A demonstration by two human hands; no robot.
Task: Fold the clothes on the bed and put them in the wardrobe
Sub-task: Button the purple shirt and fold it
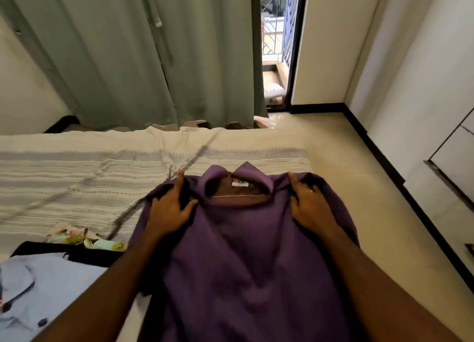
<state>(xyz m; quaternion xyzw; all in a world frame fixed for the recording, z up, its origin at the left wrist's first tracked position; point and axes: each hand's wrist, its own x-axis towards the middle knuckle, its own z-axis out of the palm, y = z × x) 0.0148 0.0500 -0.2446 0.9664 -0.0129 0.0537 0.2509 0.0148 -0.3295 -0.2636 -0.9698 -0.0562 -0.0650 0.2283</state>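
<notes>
Nothing I can read here. The only printed thing is a small white and red label (240,183) sewn inside the collar of the purple shirt (246,251) before me, and its lettering is too blurred to read.

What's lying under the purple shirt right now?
The purple shirt lies on the striped bedspread, both hands gripping its shoulders. Whatever sits beneath its middle is covered; a black garment disappears toward its left edge.
</notes>
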